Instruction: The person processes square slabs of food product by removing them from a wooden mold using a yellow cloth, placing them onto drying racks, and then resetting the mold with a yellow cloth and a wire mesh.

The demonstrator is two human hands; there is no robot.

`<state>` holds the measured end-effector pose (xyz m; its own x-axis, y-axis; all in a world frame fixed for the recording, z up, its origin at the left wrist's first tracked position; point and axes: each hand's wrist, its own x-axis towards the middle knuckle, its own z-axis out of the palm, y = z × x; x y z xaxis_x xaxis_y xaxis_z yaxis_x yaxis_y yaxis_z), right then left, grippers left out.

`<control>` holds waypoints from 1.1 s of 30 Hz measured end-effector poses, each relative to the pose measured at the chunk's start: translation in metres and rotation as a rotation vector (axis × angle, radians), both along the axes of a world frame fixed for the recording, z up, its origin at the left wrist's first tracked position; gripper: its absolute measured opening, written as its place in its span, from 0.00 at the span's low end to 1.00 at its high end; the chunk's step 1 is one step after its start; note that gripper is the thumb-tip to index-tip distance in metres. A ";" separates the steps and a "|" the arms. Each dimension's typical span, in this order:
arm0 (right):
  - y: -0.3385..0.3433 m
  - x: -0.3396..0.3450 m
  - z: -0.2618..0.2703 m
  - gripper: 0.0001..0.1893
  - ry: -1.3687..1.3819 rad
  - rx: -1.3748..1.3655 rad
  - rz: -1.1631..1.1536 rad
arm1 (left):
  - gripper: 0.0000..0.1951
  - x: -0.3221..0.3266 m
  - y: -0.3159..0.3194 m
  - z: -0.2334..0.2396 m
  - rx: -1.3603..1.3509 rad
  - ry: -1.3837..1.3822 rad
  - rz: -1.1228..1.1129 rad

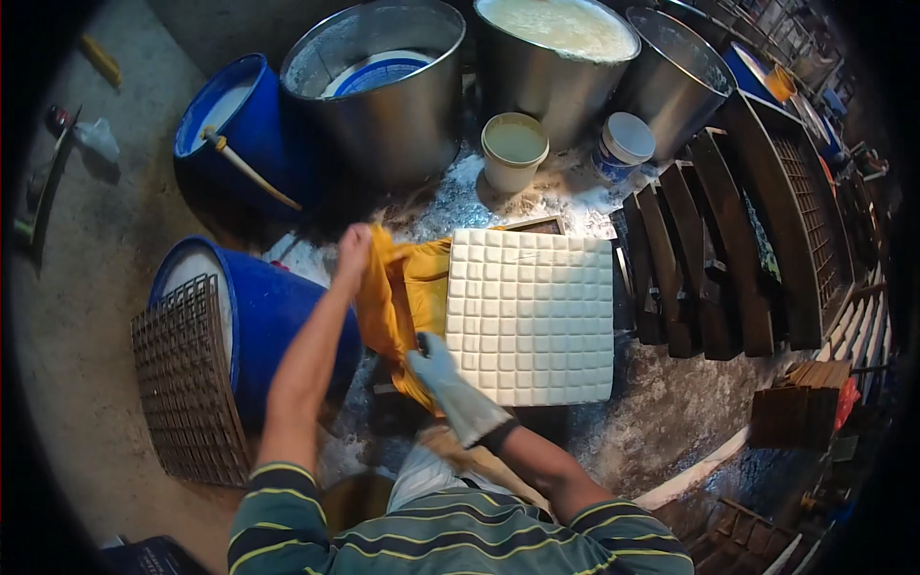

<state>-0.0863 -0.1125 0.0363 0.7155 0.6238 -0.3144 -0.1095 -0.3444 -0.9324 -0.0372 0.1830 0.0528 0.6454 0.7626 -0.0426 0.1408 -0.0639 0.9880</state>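
A square white slab [530, 316], apparently tofu and pressed into a grid of small blocks, lies flat in front of me. Bunched yellow cloth [424, 287] hangs at the slab's left side, and some of it shows along the far edge. My bare left hand [354, 251] is raised and pinches the cloth's far left corner. On my right hand [440, 370] is a grey-blue glove; it grips the cloth's near end beside the slab's lower left edge, with the fingertips partly hidden. Part of a wooden frame [539, 226] shows behind the slab.
Blue barrels [287, 330] stand at left, one with a wooden lattice [187, 381] leaning on it. Large steel vats [381, 122] line the back, with white buckets [514, 154] before them. Dark wooden trays [726, 244] stand on edge at right. The floor looks wet.
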 end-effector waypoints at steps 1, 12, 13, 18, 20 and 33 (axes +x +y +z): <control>-0.030 0.027 -0.022 0.27 0.044 0.067 -0.123 | 0.10 -0.008 -0.013 -0.040 0.118 0.294 -0.151; -0.335 0.349 -0.069 0.28 -0.027 -0.440 -0.575 | 0.45 -0.045 -0.191 -0.186 -0.927 0.599 -0.120; -0.343 0.358 -0.075 0.28 0.127 -0.331 -0.576 | 0.45 -0.042 -0.191 -0.189 -0.917 0.611 -0.135; -0.355 0.381 -0.102 0.28 0.353 -0.123 -0.546 | 0.49 -0.020 -0.198 -0.191 -0.951 0.598 -0.176; -0.355 0.383 -0.108 0.28 0.374 -0.097 -0.545 | 0.47 -0.006 -0.211 -0.179 -1.043 0.516 -0.163; -0.386 0.295 -0.060 0.29 0.353 0.086 -0.657 | 0.38 -0.041 -0.192 -0.163 -0.914 0.419 -0.133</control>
